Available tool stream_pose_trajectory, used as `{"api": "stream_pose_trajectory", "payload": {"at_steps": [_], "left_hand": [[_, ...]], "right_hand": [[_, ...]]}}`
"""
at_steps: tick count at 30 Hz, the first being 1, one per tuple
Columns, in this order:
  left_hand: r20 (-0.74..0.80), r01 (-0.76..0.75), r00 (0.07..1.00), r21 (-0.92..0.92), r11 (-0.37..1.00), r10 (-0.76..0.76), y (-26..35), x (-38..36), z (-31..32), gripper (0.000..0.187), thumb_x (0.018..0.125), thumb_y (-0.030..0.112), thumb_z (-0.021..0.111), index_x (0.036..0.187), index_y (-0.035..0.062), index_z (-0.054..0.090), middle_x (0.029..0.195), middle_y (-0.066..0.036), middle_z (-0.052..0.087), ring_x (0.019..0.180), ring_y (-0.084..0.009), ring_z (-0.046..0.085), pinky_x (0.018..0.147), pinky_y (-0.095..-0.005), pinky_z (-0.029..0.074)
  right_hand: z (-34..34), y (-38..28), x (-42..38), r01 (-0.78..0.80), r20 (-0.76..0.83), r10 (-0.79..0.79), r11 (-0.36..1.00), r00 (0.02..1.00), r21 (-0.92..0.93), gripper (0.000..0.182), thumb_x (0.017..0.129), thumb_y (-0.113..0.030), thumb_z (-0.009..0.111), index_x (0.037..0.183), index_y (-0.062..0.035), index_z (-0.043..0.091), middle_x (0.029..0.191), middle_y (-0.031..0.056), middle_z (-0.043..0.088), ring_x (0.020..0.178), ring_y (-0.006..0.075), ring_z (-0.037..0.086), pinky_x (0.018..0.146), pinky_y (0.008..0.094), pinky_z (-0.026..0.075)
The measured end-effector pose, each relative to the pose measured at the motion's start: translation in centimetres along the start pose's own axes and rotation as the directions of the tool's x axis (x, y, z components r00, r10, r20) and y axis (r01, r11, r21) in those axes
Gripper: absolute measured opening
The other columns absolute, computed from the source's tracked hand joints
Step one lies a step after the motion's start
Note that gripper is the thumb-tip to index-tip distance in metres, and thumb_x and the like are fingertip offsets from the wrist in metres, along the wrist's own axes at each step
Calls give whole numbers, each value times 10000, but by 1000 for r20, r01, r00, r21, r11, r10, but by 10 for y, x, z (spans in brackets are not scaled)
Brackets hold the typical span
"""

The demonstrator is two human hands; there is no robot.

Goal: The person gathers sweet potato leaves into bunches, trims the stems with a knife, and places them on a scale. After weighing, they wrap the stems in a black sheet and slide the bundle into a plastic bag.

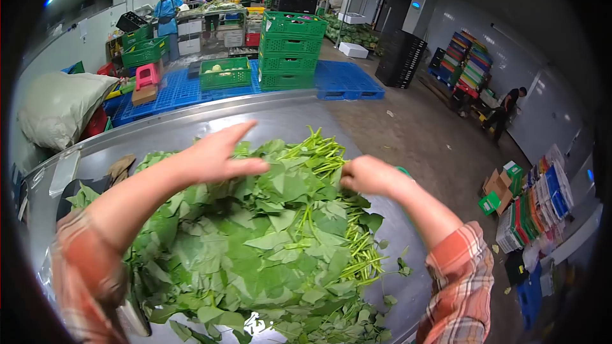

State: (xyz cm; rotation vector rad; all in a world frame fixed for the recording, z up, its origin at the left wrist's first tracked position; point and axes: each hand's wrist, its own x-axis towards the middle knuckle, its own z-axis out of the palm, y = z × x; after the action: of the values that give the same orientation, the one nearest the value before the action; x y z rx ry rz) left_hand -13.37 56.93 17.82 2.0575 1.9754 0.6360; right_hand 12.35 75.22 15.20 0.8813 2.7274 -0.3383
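Observation:
A large heap of leafy greens [255,236] covers much of the metal table [274,105], its cut stems pointing to the right. Over the heap's upper left part, my left hand [223,153] is spread, thumb and forefinger apart, holding nothing. At the upper right edge of the leaves, beside the bundled stems [322,153], my right hand [366,175] has its fingers curled in. What those fingers hold, if anything, is hidden. Both forearms reach in from the sides in rolled plaid sleeves.
Beyond the table stand stacked green crates [290,51] and blue pallets [347,79]. A white sack [64,111] lies at left. Workers in blue [167,13] are at the back; another person [509,111] bends at right. Cardboard boxes [497,185] stand at lower right.

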Motion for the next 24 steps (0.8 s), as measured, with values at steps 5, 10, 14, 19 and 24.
{"api": "stream_pose_trajectory", "payload": {"at_steps": [5, 10, 14, 19, 24], "left_hand": [[301, 200, 936, -30, 979, -182, -15, 118, 92, 1060, 687, 775, 484, 1350, -36, 318, 1327, -264, 401, 1235, -347, 406, 1036, -377, 317], [448, 177, 894, -283, 943, -34, -13, 125, 110, 1019, 653, 753, 559, 1315, -4, 398, 1253, -224, 492, 1190, -289, 460, 1000, -360, 349], [174, 78, 985, -478, 875, 8, -22, 104, 101, 940, 630, 521, 751, 1323, 18, 361, 1229, -179, 511, 1141, -251, 490, 990, -334, 353], [-26, -16, 1000, -698, 716, -3, 8, 51, 55, 746, 630, 240, 748, 1262, 21, 419, 1143, -96, 552, 1052, -177, 512, 951, -315, 382], [-44, 29, 995, -729, 684, -89, -3, 2, 35, 626, 635, 181, 734, 1192, 22, 496, 1109, -66, 572, 1026, -159, 521, 929, -307, 393]], "right_hand": [[55, 13, 19, 76, -165, -60, 992, 984, 96, 236, 783, -175, 526, 918, -9, 626, 882, 206, 626, 848, 338, 604, 779, 417, 471], [39, 8, 35, 74, -115, -33, 921, 993, 383, 285, 800, -171, 498, 988, 8, 617, 913, 209, 638, 866, 313, 619, 777, 391, 466], [17, -26, 36, 216, -260, -132, 921, 957, 325, 277, 844, -137, 463, 1038, 14, 591, 976, 240, 613, 934, 348, 597, 830, 395, 452], [-23, -45, -1, 508, -423, -313, 698, 850, 504, 275, 847, -77, 461, 1083, 15, 568, 1039, 193, 600, 879, 262, 620, 804, 345, 473], [-3, -18, -30, 256, -428, -93, 904, 899, 342, 248, 832, -117, 544, 1049, -6, 589, 873, 113, 634, 770, 160, 603, 723, 299, 482]]}}
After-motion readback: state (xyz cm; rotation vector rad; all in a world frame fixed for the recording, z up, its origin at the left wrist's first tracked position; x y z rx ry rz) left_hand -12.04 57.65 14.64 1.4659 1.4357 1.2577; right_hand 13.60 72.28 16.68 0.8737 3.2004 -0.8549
